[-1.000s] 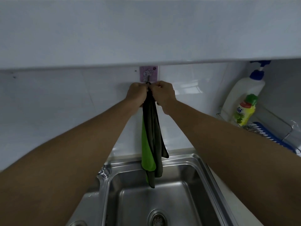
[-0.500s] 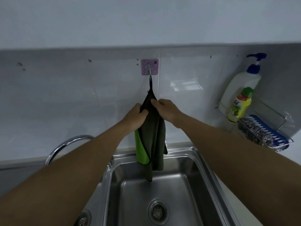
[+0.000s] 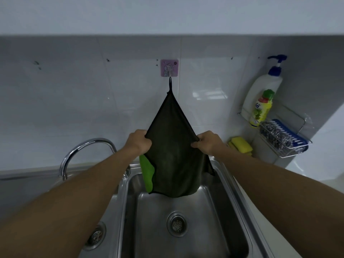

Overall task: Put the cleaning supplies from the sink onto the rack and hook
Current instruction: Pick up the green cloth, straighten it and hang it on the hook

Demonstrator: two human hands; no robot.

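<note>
Head view, near to far: sink [image 3: 240, 211] basin looks empty below us. Our left hand [image 3: 138, 143] and right hand [image 3: 207, 141] each pinch a side edge of the dark cloth [image 3: 173, 146], spread wide; its loop hangs on the hook [image 3: 169, 76]. Hanging step seems done, rack [image 3: 290, 144] loaded. Next we'd let go of both edges gently, no downward tug on the hook
</note>
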